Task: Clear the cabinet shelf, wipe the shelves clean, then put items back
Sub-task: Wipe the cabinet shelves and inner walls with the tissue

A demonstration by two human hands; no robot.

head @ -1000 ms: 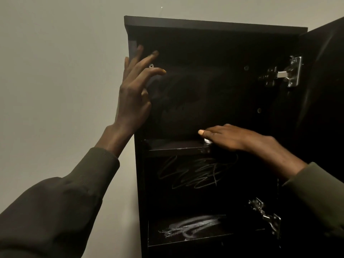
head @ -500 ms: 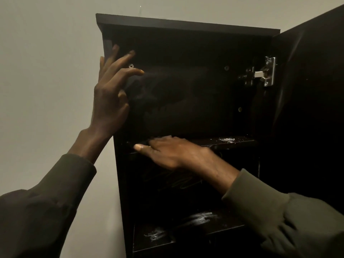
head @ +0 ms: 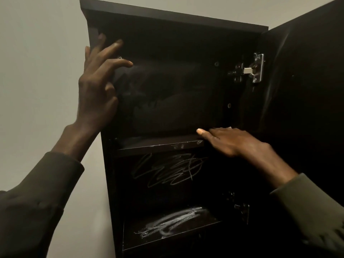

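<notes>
A tall dark cabinet stands with its door swung to the right. My left hand rests against the cabinet's left side panel near the top, fingers spread and fairly straight. My right hand lies flat, palm down, on the right part of the upper shelf. A small white scrap, perhaps a cloth, peeks out at its far edge; the rest is hidden beneath the hand. The shelf's front edge carries faint white marks. No stored items show on the shelves.
White scribbles mark the back panel below the upper shelf. The lower shelf has thick white smears. Metal hinges sit at the upper right and lower right. A plain pale wall lies left of the cabinet.
My right hand swept left along the upper shelf, then came back to its right part. My left hand stayed on the cabinet's side panel. The view shifted slightly.
</notes>
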